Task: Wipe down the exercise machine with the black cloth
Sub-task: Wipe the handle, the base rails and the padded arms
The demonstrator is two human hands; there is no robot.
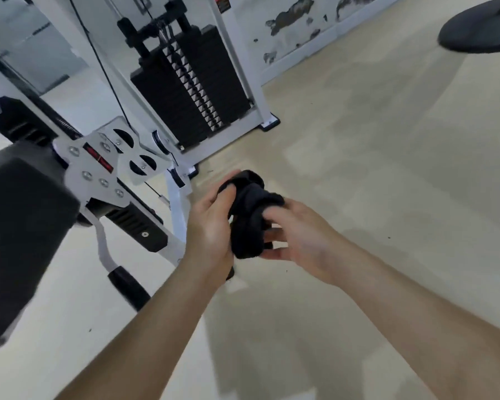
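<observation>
A bunched black cloth (pixel 250 215) is held between both my hands over the beige floor. My left hand (pixel 210 232) grips its left side, thumb over the top. My right hand (pixel 298 241) holds the right side, fingers curled into the folds. The exercise machine stands to the left: a white frame (pixel 237 67) with a black weight stack (pixel 191 90), a black padded seat (pixel 20 226), a silver pivot plate (pixel 98 160) and a lever with a black grip (pixel 127 284). The cloth touches no part of the machine.
Beige floor (pixel 373 168) stretches to the right and front. A stained white wall (pixel 300 24) runs along the back. A dark round base (pixel 479 30) sits at the top right corner. Black cables (pixel 98 62) run down the machine.
</observation>
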